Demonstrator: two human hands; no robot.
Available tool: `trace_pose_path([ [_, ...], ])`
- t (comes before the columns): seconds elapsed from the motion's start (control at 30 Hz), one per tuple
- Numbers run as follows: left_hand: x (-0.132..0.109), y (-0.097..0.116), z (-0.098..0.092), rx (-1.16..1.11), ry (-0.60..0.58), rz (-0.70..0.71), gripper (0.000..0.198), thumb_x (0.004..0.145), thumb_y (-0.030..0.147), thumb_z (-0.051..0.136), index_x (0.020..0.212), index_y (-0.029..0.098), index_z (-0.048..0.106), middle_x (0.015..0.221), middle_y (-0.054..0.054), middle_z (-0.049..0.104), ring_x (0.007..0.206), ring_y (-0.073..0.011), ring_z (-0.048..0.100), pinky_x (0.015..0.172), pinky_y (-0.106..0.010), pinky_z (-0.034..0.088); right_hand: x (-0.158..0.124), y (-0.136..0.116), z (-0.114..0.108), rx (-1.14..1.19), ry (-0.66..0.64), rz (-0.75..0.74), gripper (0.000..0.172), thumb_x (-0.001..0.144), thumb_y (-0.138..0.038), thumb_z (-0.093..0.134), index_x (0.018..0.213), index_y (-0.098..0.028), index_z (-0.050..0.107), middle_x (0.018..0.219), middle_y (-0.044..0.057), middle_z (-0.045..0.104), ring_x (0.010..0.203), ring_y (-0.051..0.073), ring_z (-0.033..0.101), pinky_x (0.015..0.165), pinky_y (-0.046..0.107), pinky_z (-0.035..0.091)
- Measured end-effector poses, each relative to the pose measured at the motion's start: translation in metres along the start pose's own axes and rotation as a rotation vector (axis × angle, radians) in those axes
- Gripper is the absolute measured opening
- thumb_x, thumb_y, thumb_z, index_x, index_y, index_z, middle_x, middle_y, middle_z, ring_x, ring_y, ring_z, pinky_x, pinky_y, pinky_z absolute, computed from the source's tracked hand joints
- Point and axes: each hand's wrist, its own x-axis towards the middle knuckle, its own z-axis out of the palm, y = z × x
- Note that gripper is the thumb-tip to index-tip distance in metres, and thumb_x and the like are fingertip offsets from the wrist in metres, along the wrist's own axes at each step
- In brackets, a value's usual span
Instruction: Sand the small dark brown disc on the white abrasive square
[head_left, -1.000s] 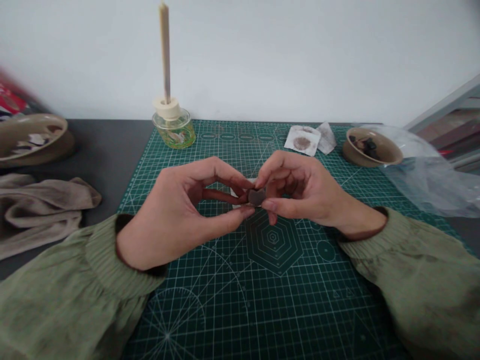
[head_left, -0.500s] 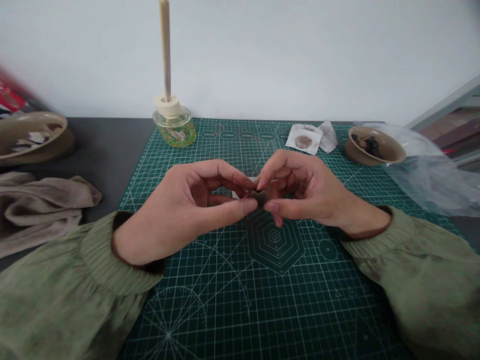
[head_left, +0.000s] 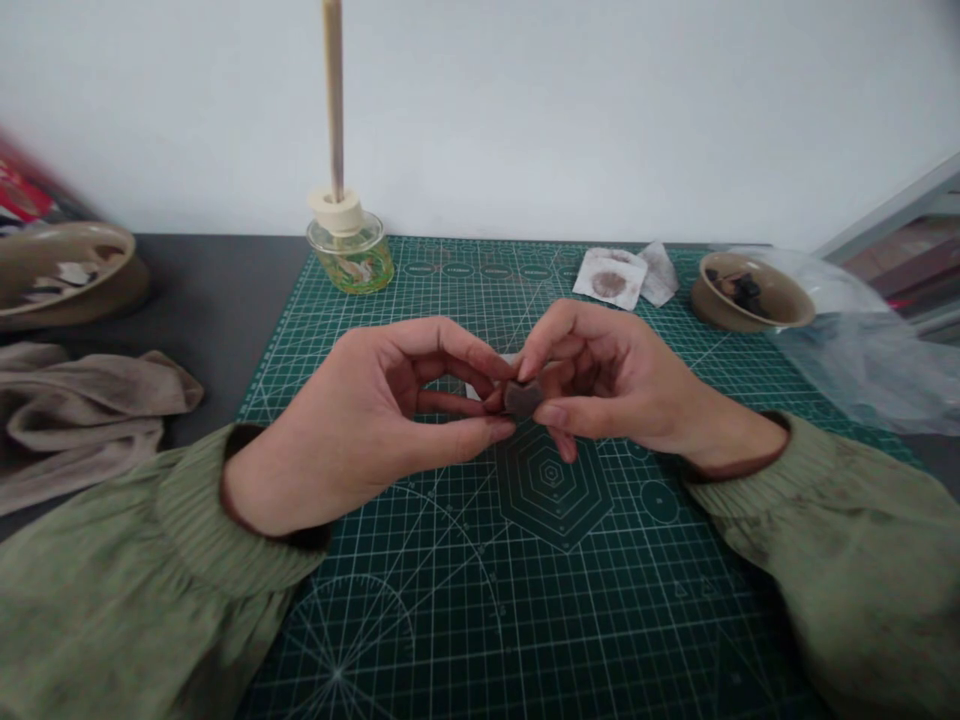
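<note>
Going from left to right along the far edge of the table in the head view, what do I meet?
Tan dish → glass bottle with a stick → white packets → small brown bowl.

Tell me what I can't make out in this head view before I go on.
Head view: small dark piece, mostly covered by fingers of left hand and right hand.
Head view: stick in the jar, top cut off by upper edge.
Head view: dark bits in right bowl, too small.
Head view: red item far left, blurred, cut by edge.
</note>
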Motion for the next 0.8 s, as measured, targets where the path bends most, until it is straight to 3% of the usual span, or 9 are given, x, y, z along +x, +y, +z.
trace_pose_path([
  [0.4,-0.0023,0.0022,0.0,0.06,0.03,-0.007,0.028,0.086,0.016,0.11,0.102,0.025,0.089,0.117,-0.003,0.098,0.107,-0.026,0.097,0.092,-0.03,0.084,0.0005,0.0013,-0.0019,0.081,-0.032,0.034,0.046,0.091,0.003,0.112,0.122,-0.019,0.087,0.111,0.001,0.097,0.073,0.01,0.088,0.066,0.017,0.075],
  [0.8,-0.0001,0.0031,0.0015,0.071,0.042,0.005,0.026,0.085,0.017,0.108,0.1,0.027,0.09,0.109,0.0,0.096,0.104,-0.0254,0.097,0.088,-0.026,0.081,0.0012,-0.0008,-0.0009,0.072,-0.027,0.05,0.045,0.09,-0.002,0.114,0.12,-0.018,0.085,0.109,0.001,0.096,0.071,0.01,0.087,0.062,0.014,0.071],
])
